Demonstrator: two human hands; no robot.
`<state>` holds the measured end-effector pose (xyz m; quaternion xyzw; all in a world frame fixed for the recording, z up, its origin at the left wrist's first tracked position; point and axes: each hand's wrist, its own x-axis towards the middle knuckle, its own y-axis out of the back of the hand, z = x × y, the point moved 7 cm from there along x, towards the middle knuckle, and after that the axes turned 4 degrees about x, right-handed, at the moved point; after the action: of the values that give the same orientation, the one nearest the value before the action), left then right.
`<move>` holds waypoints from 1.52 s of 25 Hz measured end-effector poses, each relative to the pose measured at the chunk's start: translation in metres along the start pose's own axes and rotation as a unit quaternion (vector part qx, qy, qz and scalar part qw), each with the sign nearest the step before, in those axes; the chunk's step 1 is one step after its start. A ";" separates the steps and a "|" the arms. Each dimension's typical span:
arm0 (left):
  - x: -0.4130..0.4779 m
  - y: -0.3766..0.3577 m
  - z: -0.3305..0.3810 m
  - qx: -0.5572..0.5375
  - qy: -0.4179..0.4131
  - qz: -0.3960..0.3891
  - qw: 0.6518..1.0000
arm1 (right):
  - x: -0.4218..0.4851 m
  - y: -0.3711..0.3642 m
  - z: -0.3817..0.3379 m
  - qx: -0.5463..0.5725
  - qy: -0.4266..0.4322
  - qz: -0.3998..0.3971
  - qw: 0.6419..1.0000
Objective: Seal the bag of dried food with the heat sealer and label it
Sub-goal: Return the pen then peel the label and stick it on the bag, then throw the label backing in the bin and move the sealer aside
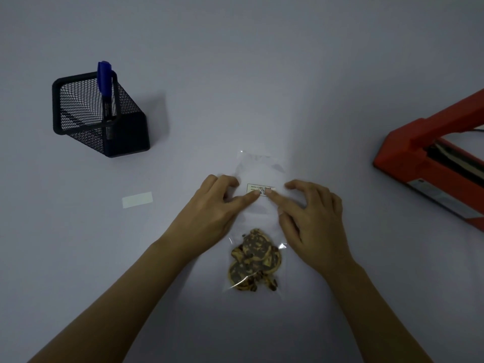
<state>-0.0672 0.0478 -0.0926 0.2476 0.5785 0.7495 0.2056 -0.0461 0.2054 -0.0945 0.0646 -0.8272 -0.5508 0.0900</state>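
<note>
Clear bag [259, 166] is lying flat mid-tabletop [262, 74], dried food [255, 260] bunching at its near end. Left hand [212, 205] and right hand [311, 221] are both released, gripping nothing, index fingertips pressing the white label [261, 189] onto the bag's upper half. Red heat sealer [432, 163] is sitting at right, well apart. Mesh pen holder [99, 121] is holding a blue marker [104, 82] at left; a pale paper strip [137, 199] is lying left of the left hand.

i count two hands: my left hand [209, 210] and my right hand [311, 218]. there is one bag [258, 166], and one label [261, 189] on it. the food [255, 260] inside is a heap of overlapping slices, too tangled to count. one paper strip [137, 199]. one holder [78, 108], with one marker [105, 82]. one sealer [419, 158].
</note>
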 end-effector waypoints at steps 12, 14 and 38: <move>-0.046 0.030 0.006 -0.244 0.310 0.011 0.919 | -0.058 0.020 -0.006 0.352 -0.283 -0.018 0.892; -0.053 0.026 0.014 -0.264 0.344 -0.026 0.901 | -0.073 0.010 -0.017 0.392 -0.319 -0.054 0.861; 0.220 0.025 -0.157 -0.453 0.390 0.017 0.802 | 0.253 0.033 0.046 0.387 -0.255 -0.002 0.886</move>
<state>-0.3381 0.0520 -0.0714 -0.1767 0.2005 0.9628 0.0389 -0.3035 0.2073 -0.0614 -0.0473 -0.9689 -0.1850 -0.1572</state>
